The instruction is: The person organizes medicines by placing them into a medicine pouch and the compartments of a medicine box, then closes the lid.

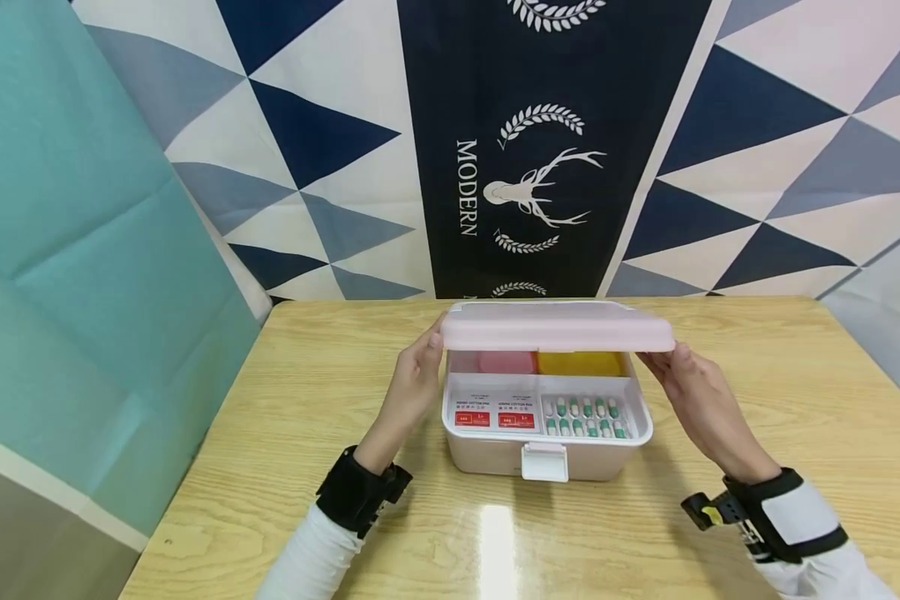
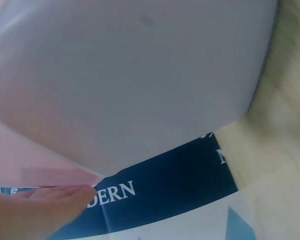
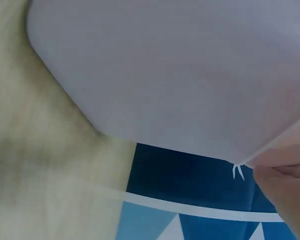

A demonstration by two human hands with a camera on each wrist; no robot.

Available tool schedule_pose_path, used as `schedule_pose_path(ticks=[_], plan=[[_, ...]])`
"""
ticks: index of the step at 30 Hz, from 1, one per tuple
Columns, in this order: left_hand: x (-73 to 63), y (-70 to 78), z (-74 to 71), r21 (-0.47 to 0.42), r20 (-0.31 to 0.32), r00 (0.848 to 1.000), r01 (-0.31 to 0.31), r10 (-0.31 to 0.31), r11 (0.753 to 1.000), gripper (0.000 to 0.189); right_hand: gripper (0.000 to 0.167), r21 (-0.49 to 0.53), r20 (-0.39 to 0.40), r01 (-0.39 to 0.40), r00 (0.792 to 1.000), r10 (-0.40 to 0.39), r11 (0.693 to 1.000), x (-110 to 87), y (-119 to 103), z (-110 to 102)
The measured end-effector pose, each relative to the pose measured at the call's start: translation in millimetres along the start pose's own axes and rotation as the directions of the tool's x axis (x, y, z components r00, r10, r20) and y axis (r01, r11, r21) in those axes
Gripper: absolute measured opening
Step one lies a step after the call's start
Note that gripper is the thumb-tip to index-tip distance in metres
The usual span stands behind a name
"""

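A pale pink medicine box (image 1: 487, 458) with a white rim stands on the wooden table. Its translucent pink lid (image 1: 558, 333) is raised partway above the tray. My left hand (image 1: 412, 379) holds the lid at its left end; my right hand (image 1: 705, 404) holds the right end. Inside the front tray are two red-and-white packets (image 1: 472, 418) and a blister pack (image 1: 585, 417) of green-and-white capsules. Behind them show a pink item (image 1: 507, 362) and a yellow item (image 1: 579, 364), both partly covered by the lid. The wrist views show the box's sides and some fingers at the lid edge.
A white latch (image 1: 544, 462) hangs down at the box front. The wooden table (image 1: 285, 500) runs back to a patterned wall cloth (image 1: 525, 167) with a deer print. Teal fabric (image 1: 82, 250) borders the left side.
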State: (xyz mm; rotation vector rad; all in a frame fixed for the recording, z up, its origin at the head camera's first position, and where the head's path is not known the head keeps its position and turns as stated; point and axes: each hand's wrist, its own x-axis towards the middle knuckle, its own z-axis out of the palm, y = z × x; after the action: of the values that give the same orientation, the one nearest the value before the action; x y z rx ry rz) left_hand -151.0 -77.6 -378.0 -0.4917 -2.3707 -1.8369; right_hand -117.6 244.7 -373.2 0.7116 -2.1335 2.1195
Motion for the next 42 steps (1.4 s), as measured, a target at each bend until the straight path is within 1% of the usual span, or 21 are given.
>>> schedule_pose_path(ticks=[3, 5, 8, 10, 12, 14, 17, 20, 24, 27, 28, 30, 32, 34, 36, 39, 42], plan=[[-4.5, -7.4, -2.3, -0.009, 0.064, 0.997, -0.038, 0.039, 0.999, 0.089, 0.046, 0.020, 0.080, -0.016, 0.997, 0.014, 1.000, -6.9, 4, -5], [-6.3, -13.1, -4.9, -0.022, 0.110, 0.992, -0.060, 0.062, 0.998, 0.089, 0.044, 0.070, 0.140, -0.017, 0.990, 0.007, 0.997, -11.1, 7, -10], [-8.8, -20.5, -9.6, -0.076, 0.185, 0.979, -0.076, 0.089, 0.994, 0.091, 0.047, 0.145, 0.220, -0.017, 0.975, -0.015, 0.989, -15.6, 11, -16], [-11.0, -23.3, -12.6, -0.107, 0.228, 0.969, -0.075, 0.097, 0.991, 0.094, 0.051, 0.179, 0.270, 0.001, 0.962, -0.050, 0.984, -17.2, 13, -19], [-14.6, -21.1, -15.1, -0.131, 0.263, 0.958, -0.081, 0.113, 0.988, 0.096, 0.054, 0.180, 0.308, 0.021, 0.948, -0.077, 0.983, -18.1, 16, -20], [-18.1, -18.2, -16.5, -0.134, 0.288, 0.949, -0.092, 0.127, 0.987, 0.099, 0.057, 0.163, 0.339, 0.055, 0.935, -0.109, 0.985, -19.0, 18, -21], [-23.2, -16.4, -17.0, -0.134, 0.316, 0.935, -0.123, 0.160, 0.983, 0.100, 0.062, 0.114, 0.362, 0.075, 0.926, -0.112, 0.991, -21.7, 23, -22], [-23.8, -29.3, -15.3, -0.111, 0.331, 0.928, -0.140, 0.169, 0.984, 0.100, 0.065, 0.074, 0.360, 0.071, 0.928, -0.093, 0.995, -25.2, 27, -23], [-22.0, -47.5, -13.7, -0.080, 0.337, 0.922, -0.176, 0.193, 0.981, 0.097, 0.067, 0.061, 0.352, 0.055, 0.933, -0.073, 0.997, -27.7, 30, -24], [-22.5, -51.0, -13.6, -0.062, 0.337, 0.919, -0.195, 0.204, 0.979, 0.096, 0.069, 0.053, 0.347, 0.048, 0.936, -0.063, 0.997, -28.2, 29, -22], [-23.0, -50.6, -13.5, -0.057, 0.336, 0.920, -0.195, 0.203, 0.979, 0.095, 0.069, 0.044, 0.339, 0.040, 0.939, -0.052, 0.998, -28.4, 29, -21], [-24.7, -44.6, -13.3, -0.058, 0.331, 0.924, -0.182, 0.191, 0.982, 0.095, 0.069, 0.024, 0.314, 0.015, 0.949, -0.022, 1.000, -29.2, 27, -18], [-27.1, -35.2, -12.7, -0.064, 0.324, 0.930, -0.163, 0.175, 0.985, 0.095, 0.069, -0.017, 0.277, -0.006, 0.961, 0.010, 1.000, -30.4, 26, -16], [-29.7, -24.6, -11.9, -0.062, 0.316, 0.936, -0.142, 0.154, 0.988, 0.093, 0.069, -0.078, 0.228, -0.033, 0.972, 0.050, 0.996, -31.3, 25, -12], [-31.8, -16.5, -10.3, -0.056, 0.309, 0.942, -0.122, 0.133, 0.991, 0.089, 0.070, -0.126, 0.184, -0.049, 0.980, 0.072, 0.991, -31.6, 24, -9], [-34.2, -14.5, -6.9, -0.022, 0.299, 0.949, -0.098, 0.101, 0.995, 0.083, 0.072, -0.155, 0.147, -0.053, 0.986, 0.076, 0.986, -32.0, 24, -4], [-34.5, -22.7, -3.3, 0.010, 0.296, 0.952, -0.080, 0.073, 0.997, 0.082, 0.072, -0.137, 0.151, -0.021, 0.988, 0.042, 0.990, -32.7, 24, 0]])
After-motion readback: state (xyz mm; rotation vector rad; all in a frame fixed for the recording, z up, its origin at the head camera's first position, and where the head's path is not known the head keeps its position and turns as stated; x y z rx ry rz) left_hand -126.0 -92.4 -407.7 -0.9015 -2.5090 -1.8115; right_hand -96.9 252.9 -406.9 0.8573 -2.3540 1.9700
